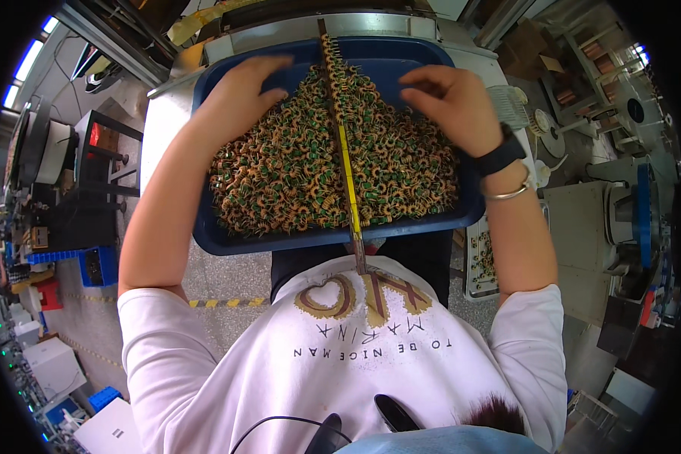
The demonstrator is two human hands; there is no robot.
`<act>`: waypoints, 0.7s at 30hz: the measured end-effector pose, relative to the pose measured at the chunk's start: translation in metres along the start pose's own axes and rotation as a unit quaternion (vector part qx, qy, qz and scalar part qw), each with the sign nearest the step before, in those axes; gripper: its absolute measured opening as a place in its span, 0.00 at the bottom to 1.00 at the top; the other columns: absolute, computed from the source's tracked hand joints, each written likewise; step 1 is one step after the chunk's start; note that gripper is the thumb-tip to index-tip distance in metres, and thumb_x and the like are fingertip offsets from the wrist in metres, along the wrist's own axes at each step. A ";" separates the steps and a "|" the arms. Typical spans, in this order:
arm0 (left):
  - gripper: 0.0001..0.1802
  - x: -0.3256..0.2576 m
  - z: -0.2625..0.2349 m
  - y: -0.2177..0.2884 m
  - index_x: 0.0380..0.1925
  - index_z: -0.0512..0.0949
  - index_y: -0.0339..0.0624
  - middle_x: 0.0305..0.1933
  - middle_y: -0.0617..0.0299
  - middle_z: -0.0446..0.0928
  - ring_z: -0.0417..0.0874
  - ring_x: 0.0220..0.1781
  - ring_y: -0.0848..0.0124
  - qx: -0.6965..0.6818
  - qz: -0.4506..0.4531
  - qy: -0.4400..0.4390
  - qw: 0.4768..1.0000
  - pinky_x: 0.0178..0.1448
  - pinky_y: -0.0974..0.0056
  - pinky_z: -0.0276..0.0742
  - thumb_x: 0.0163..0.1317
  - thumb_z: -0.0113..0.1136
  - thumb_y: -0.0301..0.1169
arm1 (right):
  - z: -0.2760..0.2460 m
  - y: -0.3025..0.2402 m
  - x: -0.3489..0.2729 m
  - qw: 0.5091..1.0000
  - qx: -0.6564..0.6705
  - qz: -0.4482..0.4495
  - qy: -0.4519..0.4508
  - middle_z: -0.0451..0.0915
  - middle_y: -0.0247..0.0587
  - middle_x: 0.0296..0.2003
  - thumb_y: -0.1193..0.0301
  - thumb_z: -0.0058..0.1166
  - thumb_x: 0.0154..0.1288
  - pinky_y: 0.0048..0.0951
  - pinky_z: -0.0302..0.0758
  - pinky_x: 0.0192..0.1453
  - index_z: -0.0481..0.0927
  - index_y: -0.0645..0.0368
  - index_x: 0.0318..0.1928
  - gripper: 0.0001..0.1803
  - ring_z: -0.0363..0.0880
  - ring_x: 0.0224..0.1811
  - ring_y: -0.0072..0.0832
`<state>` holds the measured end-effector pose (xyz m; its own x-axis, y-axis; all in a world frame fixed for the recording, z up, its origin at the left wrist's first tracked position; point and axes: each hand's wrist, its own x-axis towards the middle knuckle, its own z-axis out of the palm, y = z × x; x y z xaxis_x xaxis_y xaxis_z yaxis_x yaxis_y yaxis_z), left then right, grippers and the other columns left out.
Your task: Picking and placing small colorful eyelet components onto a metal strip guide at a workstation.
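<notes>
A deep blue tray (pixel 280 244) in front of me is heaped with small copper-wound ring coils (pixel 280 178), some showing green. Across the heap, from the far rim toward my chest, lies a long narrow rail (pixel 346 163) with a yellow strip. Several coils sit in a row along its far end (pixel 331 57). My left hand (pixel 242 94) is over the far left of the tray, thumb and fingers apart, holding nothing. At the far right, my right hand (pixel 458 106) hovers above the coils with curved fingers spread from the thumb; nothing shows in it.
A white worktable (pixel 170 125) supports the tray. A second, pale tray (pixel 480 261) with coils is low on the right, under my forearm. Machines (pixel 583 219) and a cardboard box (pixel 528 53) are at right; a black stand (pixel 91 174) and a blue bin (pixel 98 267) are at left.
</notes>
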<state>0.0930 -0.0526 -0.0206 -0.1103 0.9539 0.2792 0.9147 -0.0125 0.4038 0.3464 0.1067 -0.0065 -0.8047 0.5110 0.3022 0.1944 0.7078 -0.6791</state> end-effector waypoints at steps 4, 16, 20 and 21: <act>0.14 -0.012 0.004 -0.007 0.43 0.75 0.38 0.43 0.48 0.74 0.75 0.46 0.51 0.067 -0.008 -0.098 0.993 0.52 0.57 0.70 0.54 0.55 0.25 | -0.024 0.030 -0.001 0.987 -0.157 -0.018 -0.038 0.81 0.43 0.29 0.75 0.56 0.54 0.26 0.74 0.35 0.80 0.63 0.39 0.11 0.79 0.30 0.28; 0.11 -0.004 0.000 0.007 0.34 0.72 0.34 0.29 0.52 0.73 0.76 0.31 0.61 0.046 -0.047 -0.010 0.998 0.37 0.62 0.72 0.47 0.56 0.22 | 0.007 0.028 0.018 0.959 -0.208 -0.021 -0.192 0.79 0.49 0.30 0.73 0.57 0.50 0.38 0.73 0.40 0.79 0.62 0.37 0.11 0.78 0.35 0.44; 0.12 -0.010 -0.008 0.033 0.33 0.72 0.33 0.28 0.51 0.75 0.77 0.31 0.56 -0.004 -0.086 -0.027 0.996 0.37 0.60 0.73 0.46 0.57 0.21 | 0.006 0.029 0.014 0.958 -0.241 -0.035 -0.155 0.79 0.47 0.27 0.75 0.57 0.51 0.34 0.74 0.37 0.78 0.63 0.35 0.09 0.78 0.31 0.41; 0.13 -0.010 -0.010 0.039 0.34 0.72 0.34 0.28 0.52 0.75 0.78 0.30 0.59 -0.029 -0.095 -0.029 0.995 0.36 0.61 0.73 0.45 0.58 0.21 | 0.007 0.026 0.013 0.957 -0.241 -0.035 -0.155 0.79 0.47 0.27 0.75 0.57 0.51 0.34 0.74 0.37 0.78 0.63 0.35 0.09 0.78 0.31 0.41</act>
<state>0.1263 -0.0657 0.0013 -0.2542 0.9566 0.1424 0.8551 0.1536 0.4952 0.3374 0.1281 -0.0252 -0.9385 0.3378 0.0709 0.3105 0.9160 -0.2540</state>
